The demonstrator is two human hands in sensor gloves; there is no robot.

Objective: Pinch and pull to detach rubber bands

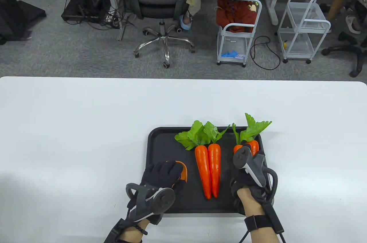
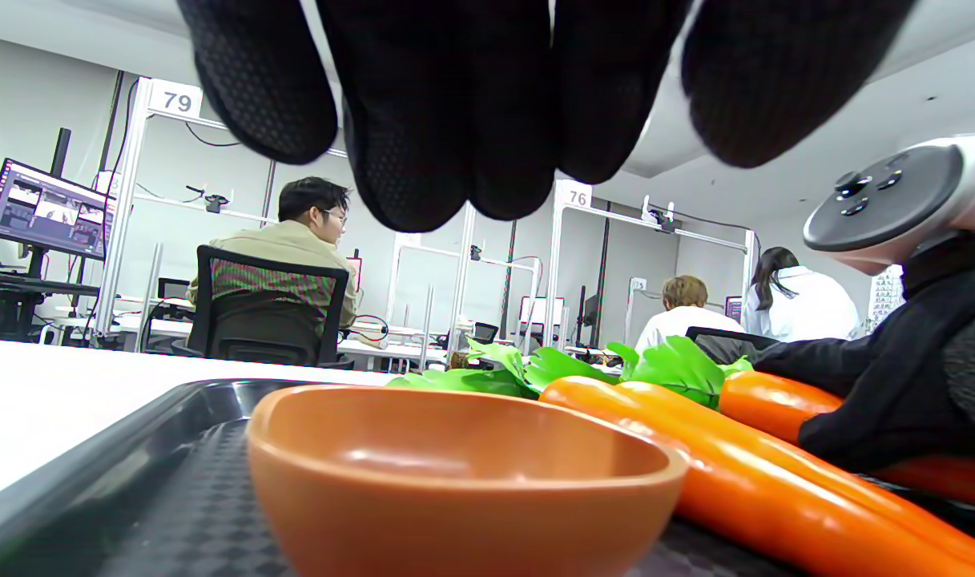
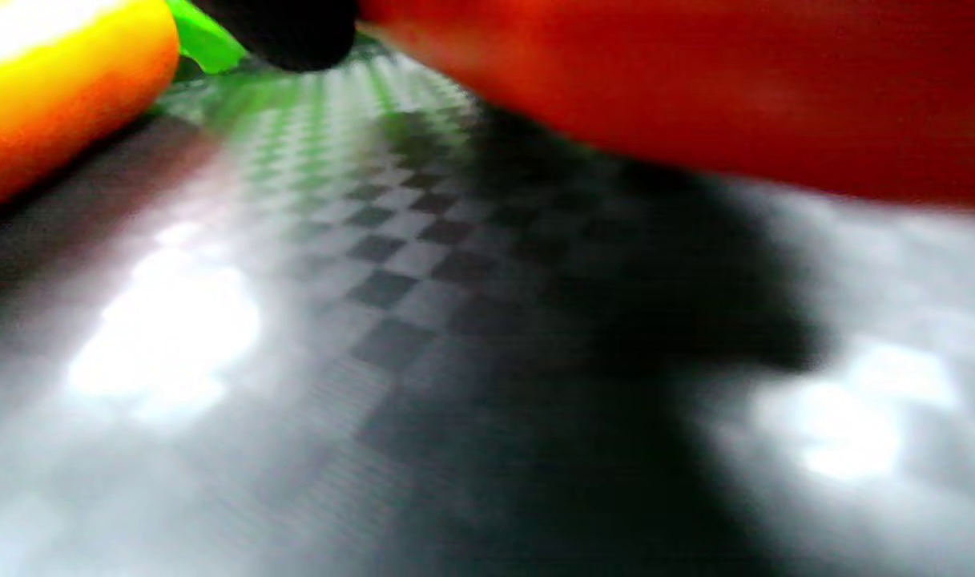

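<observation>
No rubber band can be made out in any of the three views, so I cannot tell where it sits. The right hand lies over the right pair of carrots on the black tray. From the left wrist view its gloved fingers rest on top of one of these carrots, but whether they pinch anything I cannot tell. In the right wrist view only a blurred dark fingertip and the red-orange carrot body just above the checkered tray floor are seen.

The left hand hovers above the orange bowl, which stands at the near left part of the tray. Its fingers hang down close together over the bowl and grip nothing. The inside of the bowl that shows has nothing visible in it.

A second pair of carrots lies in the middle of the tray, the two bodies side by side and touching, green leaves pointing away from the person. This pair is between the two hands and neither hand touches it.

The tray stands on a white worktop, near its front edge. Behind the worktop is a grey carpet floor with an office chair, two white wire carts and some cables. In the left wrist view, people sit at desks in the background.
</observation>
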